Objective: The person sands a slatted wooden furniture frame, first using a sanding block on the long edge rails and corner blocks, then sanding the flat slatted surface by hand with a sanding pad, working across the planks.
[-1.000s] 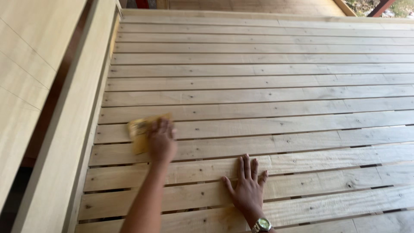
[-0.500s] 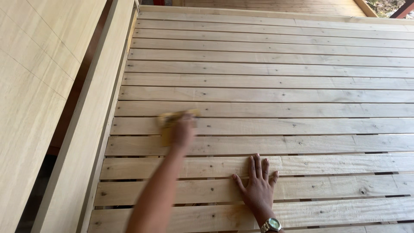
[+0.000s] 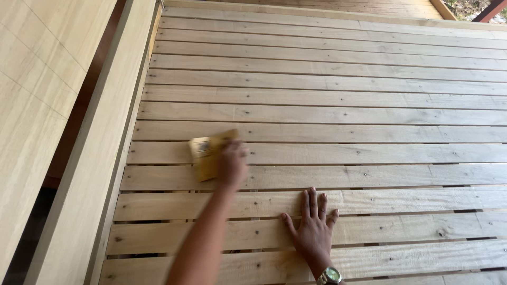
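Two bare hands work over a bed of pale wooden slats (image 3: 327,113) in the head view, the only view there is. Left hand (image 3: 232,163) reaches out along a long forearm and presses a folded sheet of yellowish sandpaper (image 3: 207,155) flat against the slats. Its fingers lie on the right part of the sheet, so it is holding the paper down rather than pinching it; the hand is motion-blurred, and I cannot tell how far the fingers curl around the edge. The sandpaper lies across the gap between two slats, toward the left side of the frame, near the long side rail (image 3: 100,158) but apart from it.

Right hand (image 3: 312,227) rests flat lower down on a nearer slat, fingers spread and pointing away from the person, holding nothing. A gold-coloured wristwatch (image 3: 330,275) sits on that wrist at the bottom edge. The two hands are apart, with one full slat between them.

Dark gaps show between the nearer slats. Left of the rail stands a light wooden panel (image 3: 37,105). No container is in view.
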A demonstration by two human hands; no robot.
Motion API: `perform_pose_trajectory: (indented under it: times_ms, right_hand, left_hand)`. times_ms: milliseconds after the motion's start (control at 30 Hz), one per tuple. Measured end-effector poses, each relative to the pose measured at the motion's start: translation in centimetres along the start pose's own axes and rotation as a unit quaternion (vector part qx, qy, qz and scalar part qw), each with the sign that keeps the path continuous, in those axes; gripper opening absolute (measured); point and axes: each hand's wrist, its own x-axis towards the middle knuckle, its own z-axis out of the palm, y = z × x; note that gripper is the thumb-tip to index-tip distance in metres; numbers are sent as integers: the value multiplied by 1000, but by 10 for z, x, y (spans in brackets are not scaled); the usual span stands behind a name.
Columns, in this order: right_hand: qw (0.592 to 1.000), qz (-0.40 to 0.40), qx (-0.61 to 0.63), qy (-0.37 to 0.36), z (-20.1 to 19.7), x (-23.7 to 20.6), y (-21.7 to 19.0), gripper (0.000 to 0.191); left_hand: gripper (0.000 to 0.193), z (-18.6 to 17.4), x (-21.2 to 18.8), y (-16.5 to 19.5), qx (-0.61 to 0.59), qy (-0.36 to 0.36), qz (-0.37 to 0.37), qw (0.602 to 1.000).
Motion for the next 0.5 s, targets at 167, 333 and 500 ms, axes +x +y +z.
perform_pose_trajectory:
  times_ms: [167,333,500]
  right_hand:
    - [997,25,22,-66,-8,0,0,98]
    - [999,15,42,-20,-11,-1,-2,96]
    - [998,11,65,22,-15,-1,-3,95]
  left_hand:
    - [34,45,4,39,80,63,116,988]
    - [31,-79,6,-66,72,109,84,988]
    - [20,-158,5,-114,106,71,-65,990]
